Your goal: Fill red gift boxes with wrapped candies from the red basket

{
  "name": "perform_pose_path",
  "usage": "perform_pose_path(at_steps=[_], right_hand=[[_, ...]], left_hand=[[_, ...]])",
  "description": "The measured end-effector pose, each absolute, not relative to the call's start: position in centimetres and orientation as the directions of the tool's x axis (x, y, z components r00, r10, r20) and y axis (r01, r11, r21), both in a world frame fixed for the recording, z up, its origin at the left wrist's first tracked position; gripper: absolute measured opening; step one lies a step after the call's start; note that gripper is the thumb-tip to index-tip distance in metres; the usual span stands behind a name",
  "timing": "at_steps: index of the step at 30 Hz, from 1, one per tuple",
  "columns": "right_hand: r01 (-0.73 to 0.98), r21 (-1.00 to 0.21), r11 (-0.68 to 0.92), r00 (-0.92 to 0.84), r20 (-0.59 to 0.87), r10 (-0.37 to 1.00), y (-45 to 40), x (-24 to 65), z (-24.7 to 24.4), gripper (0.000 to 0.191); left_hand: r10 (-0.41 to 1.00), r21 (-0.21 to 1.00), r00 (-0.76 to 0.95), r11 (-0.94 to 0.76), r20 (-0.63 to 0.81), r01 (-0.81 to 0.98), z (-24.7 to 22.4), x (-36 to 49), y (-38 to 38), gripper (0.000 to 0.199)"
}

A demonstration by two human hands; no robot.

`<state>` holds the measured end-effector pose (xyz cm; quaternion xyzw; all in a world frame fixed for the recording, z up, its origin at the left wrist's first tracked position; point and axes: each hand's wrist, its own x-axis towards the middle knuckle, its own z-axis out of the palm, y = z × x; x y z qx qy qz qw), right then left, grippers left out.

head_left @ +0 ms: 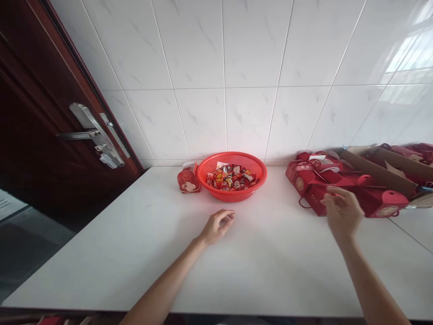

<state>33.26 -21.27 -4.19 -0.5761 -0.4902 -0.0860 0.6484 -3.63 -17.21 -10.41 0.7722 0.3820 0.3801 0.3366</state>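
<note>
My left hand (219,225) rests over the white table in front of a red plastic basket, its fingers loosely curved with a gap to the thumb and nothing visible between them. Wrapped candies (233,177), mostly red, lie in the basket (232,197). Just left of it stands a small red paper box (189,179) with a pale figure on its front. My right hand (343,214), slightly blurred, is over the near side of several red gift boxes (313,194). Its thumb and forefinger are apart; whether it touches a box I cannot tell.
Brown cardboard cartons (377,171) holding more red boxes stand at the right, beside the group of gift boxes. A white tiled wall (250,113) runs behind the table (135,253). On the left is a dark red door (40,90) with a metal handle and keys.
</note>
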Motion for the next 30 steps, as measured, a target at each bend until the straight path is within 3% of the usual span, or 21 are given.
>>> perform_pose_path(at_steps=[6, 12, 30], right_hand=[[0.570, -0.594, 0.567, 0.103, 0.736, 0.669, -21.4, 24.3, -5.1, 0.010], [0.442, -0.604, 0.664, -0.212, 0.649, 0.731, -23.1, 19.7, -7.1, 0.016], [0.401, -0.673, 0.622, -0.268, 0.563, 0.782, -23.3, 19.4, -8.1, 0.018]], left_hand=[[0.860, 0.821, 0.389, -0.465, 0.330, 0.331, -10.2, -3.9, -17.4, 0.031], [0.886, 0.824, 0.346, -0.431, 0.309, 0.367, -9.6, -4.2, -17.7, 0.032], [0.893, 0.831, 0.363, -0.404, 0.268, 0.382, -9.7, -4.2, -17.3, 0.029]])
